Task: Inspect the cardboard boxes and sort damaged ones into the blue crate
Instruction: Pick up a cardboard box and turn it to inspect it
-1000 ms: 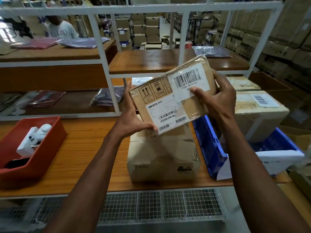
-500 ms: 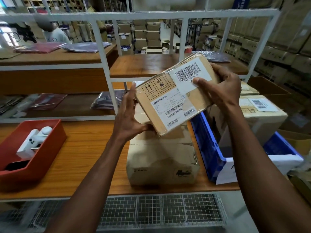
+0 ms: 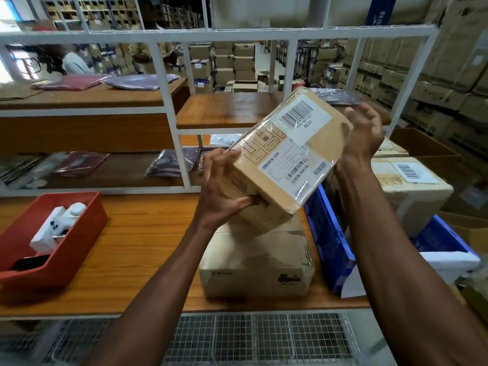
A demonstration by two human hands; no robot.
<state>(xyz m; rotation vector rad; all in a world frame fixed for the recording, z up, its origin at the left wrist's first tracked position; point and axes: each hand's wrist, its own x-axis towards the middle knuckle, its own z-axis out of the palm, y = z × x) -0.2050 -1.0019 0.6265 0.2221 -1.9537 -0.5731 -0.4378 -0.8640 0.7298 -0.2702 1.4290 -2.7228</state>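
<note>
tilted further since before, the small box (image 3: 287,159) is gripped by the left hand (image 3: 224,191); the right hand (image 3: 365,133) seemingly cups its far end, above a larger box (image 3: 256,257) beside the blue crate (image 3: 330,239).

The wooden table (image 3: 137,249) carries a closed cardboard box (image 3: 254,262) directly below the left grip (image 3: 224,191). A red tray (image 3: 81,233) stands far to the left of this grip. A blue crate (image 3: 330,247) stands at the table's right end, below the right grip (image 3: 363,133).
</note>
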